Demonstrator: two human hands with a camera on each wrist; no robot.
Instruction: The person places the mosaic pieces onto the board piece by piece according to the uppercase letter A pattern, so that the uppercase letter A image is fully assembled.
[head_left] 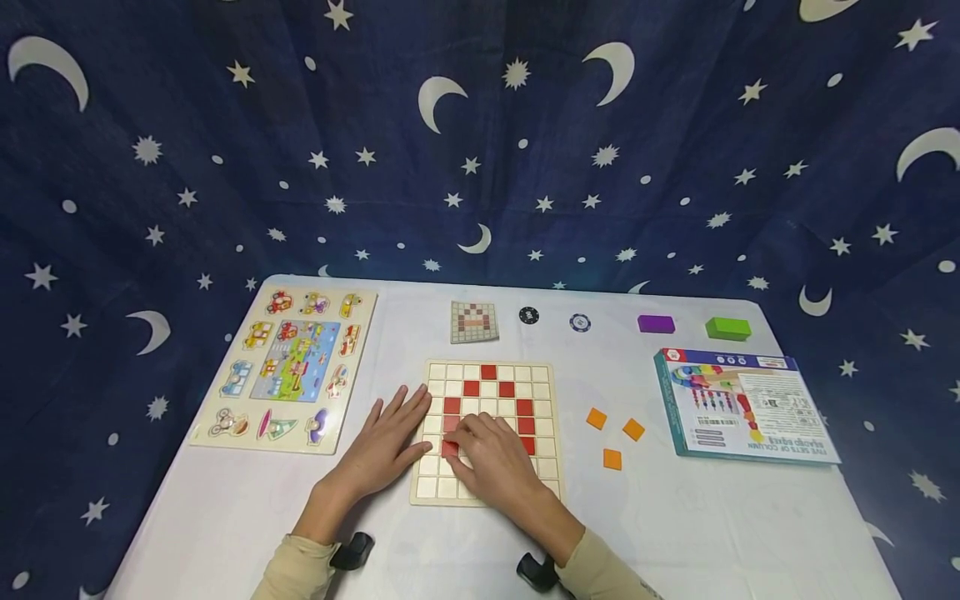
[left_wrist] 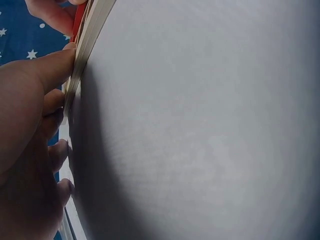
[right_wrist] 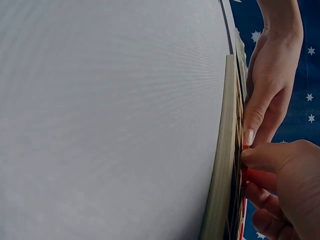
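A wooden grid board [head_left: 540, 492] with pale square cells lies on the table, red tiles [head_left: 524, 407] forming an arch shape in it. My right hand [head_left: 498, 458] is over the lower middle of the board. Its thumb and fingertips pinch a red square tile [head_left: 449, 448] at a cell on the left side; the same red tile [right_wrist: 244, 172] shows between them at the board's surface in the right wrist view. My left hand [head_left: 382, 450] rests with fingers extended along the board's left edge, thumb and fingertips touching the rim. Several cells are hidden beneath the right hand.
Three orange tiles [head_left: 612, 459] lie right of the board. Behind it are a small pattern card [head_left: 474, 322], a black chip [head_left: 528, 315] and a patterned chip [head_left: 580, 322]. A picture puzzle [head_left: 352, 333] lies left; a box [head_left: 750, 408], purple block [head_left: 656, 324] and green block [head_left: 728, 328] are right.
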